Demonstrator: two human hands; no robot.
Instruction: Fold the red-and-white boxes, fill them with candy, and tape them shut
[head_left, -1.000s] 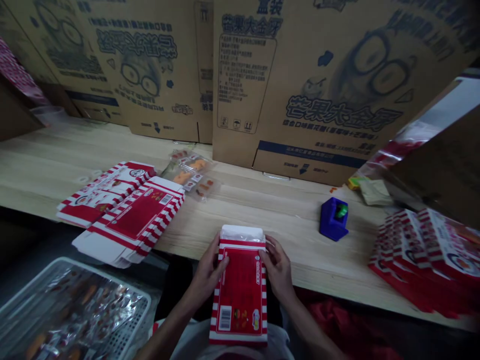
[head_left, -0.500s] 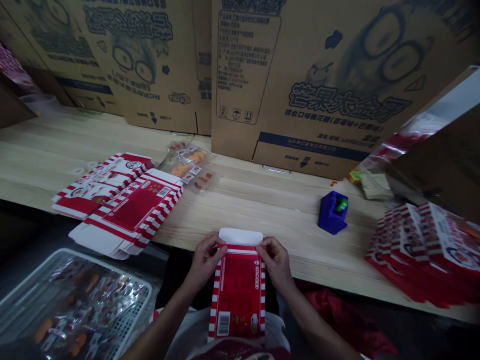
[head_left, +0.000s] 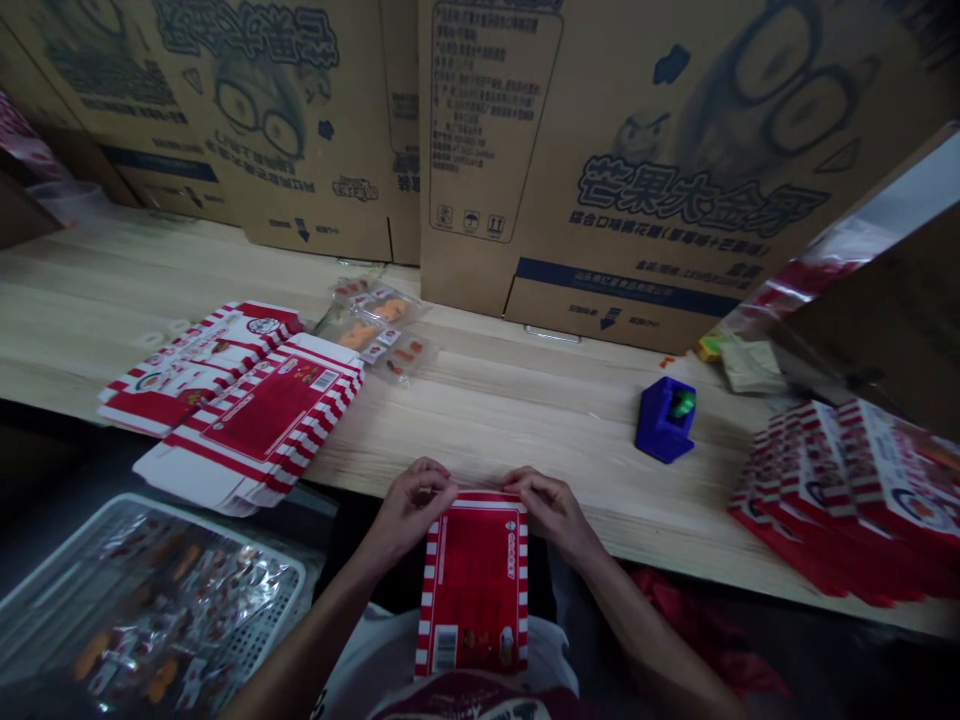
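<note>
A red box with striped red and white sides (head_left: 480,580) lies upright against my body at the table's front edge. Its barcode is at the lower left of the facing panel. My left hand (head_left: 415,503) is closed, with thumb and fingers pinching the box's upper left corner. At the upper right corner, my right hand (head_left: 550,508) is closed in the same way. No white flap shows above the top edge, and the fingertips partly cover that edge.
Flat box blanks (head_left: 277,410) lie left on the table, beside clear sachets (head_left: 382,325). A blue tape dispenser (head_left: 664,420) and stacked boxes (head_left: 847,500) are right. A white basket of sachets (head_left: 296,580) sits lower left. Large cartons (head_left: 480,265) line the back.
The white top flap, which stood up between my hands, has gone down out of sight. Both hands have come in over the box's top edge. The view has shifted slightly.
</note>
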